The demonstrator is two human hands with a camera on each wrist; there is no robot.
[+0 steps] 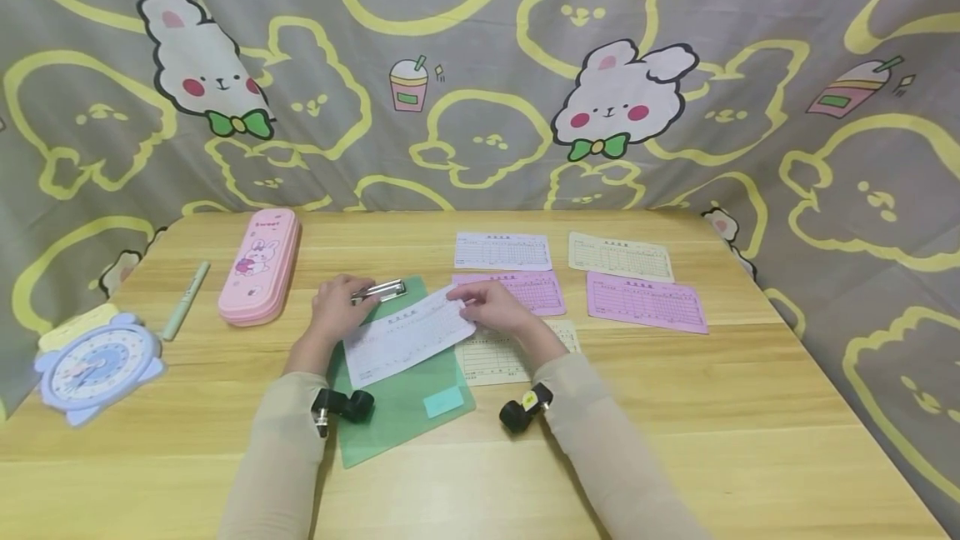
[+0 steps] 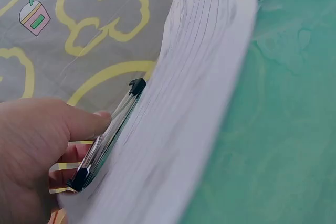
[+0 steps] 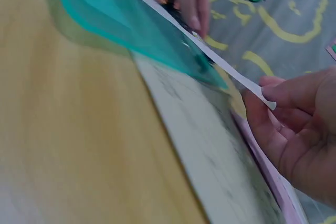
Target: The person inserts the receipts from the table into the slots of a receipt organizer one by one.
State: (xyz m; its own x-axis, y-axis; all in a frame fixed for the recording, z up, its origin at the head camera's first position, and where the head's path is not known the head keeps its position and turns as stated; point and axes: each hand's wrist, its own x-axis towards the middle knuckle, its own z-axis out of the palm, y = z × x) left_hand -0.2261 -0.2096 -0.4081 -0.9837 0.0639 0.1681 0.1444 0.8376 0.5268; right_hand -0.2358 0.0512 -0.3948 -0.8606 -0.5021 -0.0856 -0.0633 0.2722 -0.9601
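Head and wrist views of paper handling at a table (image 1: 750,432). The chief risk appeared to be a crooked placing of the white sheet (image 1: 408,336) against the clip (image 1: 388,291) of the green clipboard (image 1: 405,432): the right end alone was seen to be pinched, so the opposite end could have swung or sagged. A second risk was creasing, since the thin paper was bowed and a sudden release of the clip could have caught it unevenly. A sideways pull might also have dragged the cream sheet (image 1: 495,361), which lay partly beneath the clipboard's right edge.

The white sheet lay between the hands, above the clipboard, its right end projecting past the board's right edge. The left hand (image 1: 337,307), at the board's upper edge, gripped the clip, thumb on the near side and fingers curled behind. The right hand (image 1: 495,307) was nearly closed, pinching the sheet's right end between thumb and fingers. Whether the paper's upper edge had entered the clip could not be told.
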